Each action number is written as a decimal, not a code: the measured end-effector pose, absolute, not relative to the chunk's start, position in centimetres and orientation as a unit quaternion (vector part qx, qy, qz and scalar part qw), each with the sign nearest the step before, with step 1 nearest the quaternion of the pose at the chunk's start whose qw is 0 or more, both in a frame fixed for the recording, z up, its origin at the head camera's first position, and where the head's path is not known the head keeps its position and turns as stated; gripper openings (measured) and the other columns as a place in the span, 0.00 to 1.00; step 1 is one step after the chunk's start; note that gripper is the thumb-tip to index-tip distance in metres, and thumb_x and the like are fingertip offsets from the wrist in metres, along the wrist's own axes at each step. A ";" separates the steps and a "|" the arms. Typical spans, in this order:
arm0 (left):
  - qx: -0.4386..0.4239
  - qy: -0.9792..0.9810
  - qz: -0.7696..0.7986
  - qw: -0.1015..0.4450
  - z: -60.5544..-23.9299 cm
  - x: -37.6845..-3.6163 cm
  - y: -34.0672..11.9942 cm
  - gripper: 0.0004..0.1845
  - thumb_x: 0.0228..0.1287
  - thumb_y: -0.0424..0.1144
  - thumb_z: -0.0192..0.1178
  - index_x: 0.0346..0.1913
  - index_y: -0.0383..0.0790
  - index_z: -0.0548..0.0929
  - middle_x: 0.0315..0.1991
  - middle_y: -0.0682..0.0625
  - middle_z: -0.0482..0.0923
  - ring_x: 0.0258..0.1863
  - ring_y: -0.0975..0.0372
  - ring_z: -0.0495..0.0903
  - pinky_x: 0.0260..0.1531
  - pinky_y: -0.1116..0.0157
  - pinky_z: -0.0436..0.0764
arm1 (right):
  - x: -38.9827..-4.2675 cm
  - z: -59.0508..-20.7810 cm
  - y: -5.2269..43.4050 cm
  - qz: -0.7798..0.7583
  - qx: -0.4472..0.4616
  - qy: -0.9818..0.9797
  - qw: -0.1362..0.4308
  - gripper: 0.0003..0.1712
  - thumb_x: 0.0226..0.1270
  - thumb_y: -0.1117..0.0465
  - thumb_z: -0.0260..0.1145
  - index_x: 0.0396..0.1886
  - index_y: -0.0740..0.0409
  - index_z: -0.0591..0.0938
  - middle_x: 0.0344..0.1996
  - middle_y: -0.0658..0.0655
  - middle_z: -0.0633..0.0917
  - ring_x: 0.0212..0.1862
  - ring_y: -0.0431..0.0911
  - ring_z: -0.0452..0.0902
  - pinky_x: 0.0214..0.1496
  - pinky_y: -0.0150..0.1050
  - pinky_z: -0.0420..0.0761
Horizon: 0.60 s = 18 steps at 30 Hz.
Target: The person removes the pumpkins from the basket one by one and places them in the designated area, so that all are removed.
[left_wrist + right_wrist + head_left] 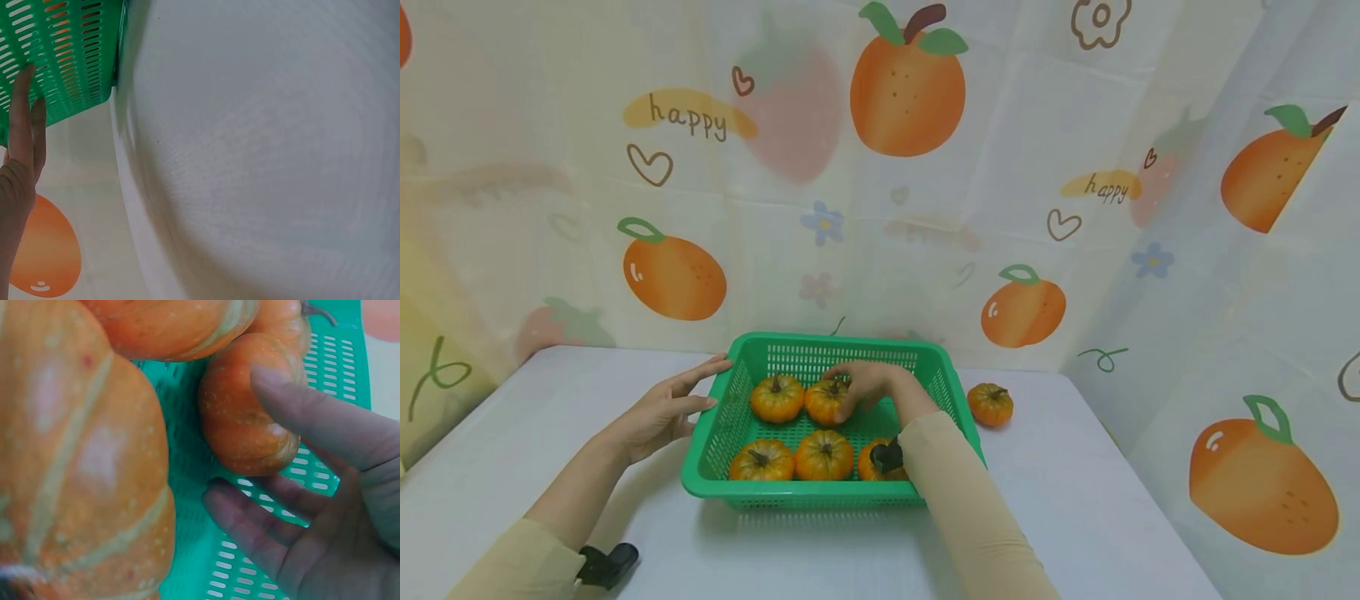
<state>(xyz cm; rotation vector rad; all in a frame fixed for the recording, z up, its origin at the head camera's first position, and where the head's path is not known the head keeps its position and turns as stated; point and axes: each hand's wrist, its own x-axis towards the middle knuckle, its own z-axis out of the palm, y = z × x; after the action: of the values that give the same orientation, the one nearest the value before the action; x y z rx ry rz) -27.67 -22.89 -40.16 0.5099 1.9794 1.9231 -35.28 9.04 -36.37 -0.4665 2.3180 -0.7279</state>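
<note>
Fruit-print backdrop cloth [880,167] covers everything behind and to the right — big cartoon oranges, pale strawberries, little hearts and flowers, and the word "happy" readable twice in brown script on yellow blobs. Below it sits a plain white tabletop [1112,500].

Next biggest is the green slotted plastic basket [718,417], rectangular, with its long axis running left to right across the head view and the open side facing up. Inside are small orange ribbed pumpkins in two rows, stems pointing up: two at the back, three at the front, though the front right one is mostly hidden by the sleeve. One more small orange pumpkin outside the basket [990,404] sits on the table just beside the right wall, stem tilted up and to the right.

The right hand [868,385] reaches into the basket and its thumb and fingers curl loosely around the back-row pumpkin in the middle [825,402]. The right wrist view gives what the head view can't — the thumb [312,409] lies on the pumpkin's side, the other fingers lie under it against the basket floor, and it's still resting on that floor beside its neighbours.

The left hand [662,408] is flat with fingers straight, and the left wrist view shows the fingertips [25,81] touching the outside of the left wall.
</note>
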 end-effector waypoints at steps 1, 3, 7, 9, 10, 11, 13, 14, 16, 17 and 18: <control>0.180 0.695 0.676 0.167 -40.2 -27.7 -22.9 0.34 0.67 0.34 0.51 0.73 0.43 0.51 0.76 0.53 0.27 0.53 0.76 0.75 0.46 0.62 0.83 | -35.3 -36.4 9.0 -0.279 -0.174 0.886 0.327 0.44 0.53 0.64 0.71 0.69 0.42 0.62 0.73 0.54 0.54 0.66 0.54 0.66 0.58 0.50 0.77; 0.181 0.695 0.676 0.166 -40.2 -27.7 -22.9 0.34 0.67 0.33 0.51 0.73 0.43 0.51 0.76 0.53 0.27 0.53 0.76 0.75 0.45 0.62 0.83 | -35.3 -36.5 9.1 -0.282 -0.167 0.887 0.325 0.44 0.53 0.64 0.71 0.69 0.43 0.62 0.73 0.55 0.54 0.66 0.55 0.65 0.59 0.50 0.77; 0.181 0.696 0.675 0.165 -40.2 -27.7 -23.0 0.34 0.67 0.34 0.51 0.73 0.43 0.51 0.76 0.53 0.27 0.53 0.75 0.75 0.45 0.62 0.83 | -35.2 -36.5 9.0 -0.280 -0.161 0.891 0.318 0.44 0.54 0.64 0.70 0.69 0.45 0.62 0.72 0.56 0.56 0.67 0.55 0.65 0.59 0.49 0.77; 0.182 0.696 0.674 0.165 -40.2 -27.7 -23.0 0.34 0.67 0.34 0.51 0.73 0.43 0.51 0.76 0.53 0.27 0.53 0.75 0.76 0.45 0.61 0.83 | -35.2 -36.5 9.0 -0.274 -0.163 0.894 0.315 0.44 0.54 0.63 0.70 0.69 0.45 0.62 0.72 0.56 0.56 0.67 0.55 0.64 0.58 0.49 0.77; 0.182 0.695 0.675 0.167 -40.2 -27.7 -23.0 0.34 0.66 0.34 0.51 0.73 0.43 0.51 0.76 0.53 0.27 0.53 0.75 0.76 0.45 0.61 0.83 | -35.1 -36.5 9.0 -0.271 -0.165 0.895 0.314 0.44 0.54 0.63 0.70 0.69 0.45 0.62 0.72 0.56 0.57 0.67 0.55 0.64 0.58 0.49 0.78; 0.182 0.694 0.676 0.167 -40.2 -27.7 -23.0 0.34 0.66 0.34 0.51 0.73 0.43 0.51 0.76 0.53 0.27 0.53 0.74 0.76 0.45 0.61 0.83 | -35.1 -36.5 9.0 -0.269 -0.167 0.895 0.313 0.44 0.54 0.63 0.70 0.69 0.45 0.62 0.72 0.56 0.57 0.67 0.55 0.64 0.58 0.49 0.78; 0.184 0.690 0.679 0.170 -40.2 -27.7 -23.0 0.35 0.66 0.33 0.51 0.73 0.43 0.50 0.76 0.52 0.26 0.53 0.74 0.77 0.45 0.61 0.83 | -35.1 -36.5 9.0 -0.265 -0.169 0.896 0.313 0.44 0.53 0.63 0.71 0.69 0.45 0.62 0.71 0.57 0.58 0.67 0.55 0.64 0.58 0.49 0.78; 0.185 0.688 0.680 0.171 -40.2 -27.7 -23.0 0.35 0.66 0.33 0.51 0.73 0.42 0.50 0.76 0.52 0.26 0.53 0.73 0.77 0.45 0.62 0.84 | -35.1 -36.5 9.0 -0.264 -0.170 0.896 0.312 0.44 0.53 0.63 0.71 0.69 0.45 0.62 0.71 0.57 0.59 0.67 0.55 0.64 0.58 0.49 0.78; 0.187 0.685 0.683 0.173 -40.2 -27.7 -23.0 0.35 0.66 0.33 0.51 0.73 0.42 0.49 0.76 0.52 0.25 0.53 0.72 0.78 0.45 0.62 0.84 | -35.2 -36.5 9.0 -0.264 -0.173 0.896 0.312 0.44 0.53 0.64 0.71 0.69 0.45 0.62 0.71 0.57 0.60 0.67 0.55 0.64 0.58 0.48 0.78; 0.188 0.684 0.683 0.173 -40.2 -27.7 -23.0 0.35 0.67 0.33 0.50 0.73 0.42 0.49 0.76 0.52 0.25 0.53 0.72 0.78 0.45 0.62 0.84 | -35.2 -36.5 9.0 -0.264 -0.173 0.896 0.312 0.44 0.53 0.64 0.71 0.69 0.45 0.62 0.70 0.58 0.60 0.67 0.54 0.64 0.58 0.48 0.78; 0.189 0.684 0.683 0.173 -40.2 -27.7 -23.0 0.35 0.67 0.33 0.50 0.73 0.42 0.49 0.76 0.51 0.25 0.53 0.72 0.78 0.45 0.62 0.84 | -35.2 -36.5 9.0 -0.265 -0.174 0.896 0.312 0.44 0.53 0.65 0.71 0.69 0.45 0.62 0.70 0.58 0.60 0.67 0.54 0.64 0.58 0.48 0.78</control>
<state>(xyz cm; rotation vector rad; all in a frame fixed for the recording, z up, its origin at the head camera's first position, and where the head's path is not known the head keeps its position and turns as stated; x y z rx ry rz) -27.70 -22.99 -40.24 0.5351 1.9403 1.9364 -35.21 9.01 -36.52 -0.4584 2.3646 -0.6983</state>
